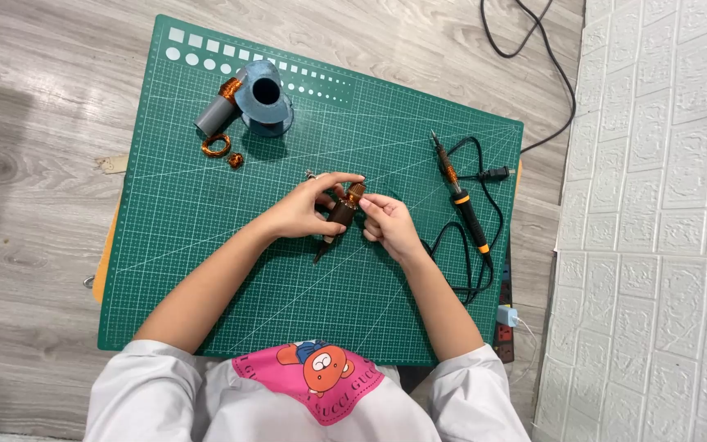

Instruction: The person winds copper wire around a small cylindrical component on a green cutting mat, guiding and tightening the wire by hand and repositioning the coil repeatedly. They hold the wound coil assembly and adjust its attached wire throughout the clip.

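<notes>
Dark brown cylinder point(344, 209) with copper-wound top, held over the middle of the green cutting mat point(206, 245). Its lower end is partly hidden by the left hand point(304, 211); a thin dark tip pokes out below, kind unclear. Left grip pinches the cylinder's left side, forefinger arched over the top. Right hand point(388, 225) pinches the right side near the copper end. Soldering iron point(460, 196) lies just right, apart.

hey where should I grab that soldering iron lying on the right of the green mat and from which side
Probably the black handle of the soldering iron, taken from the left, mat-centre side. The metal tip points to the far edge and the cord loops along its right and near end, so the left is least obstructed.
</notes>
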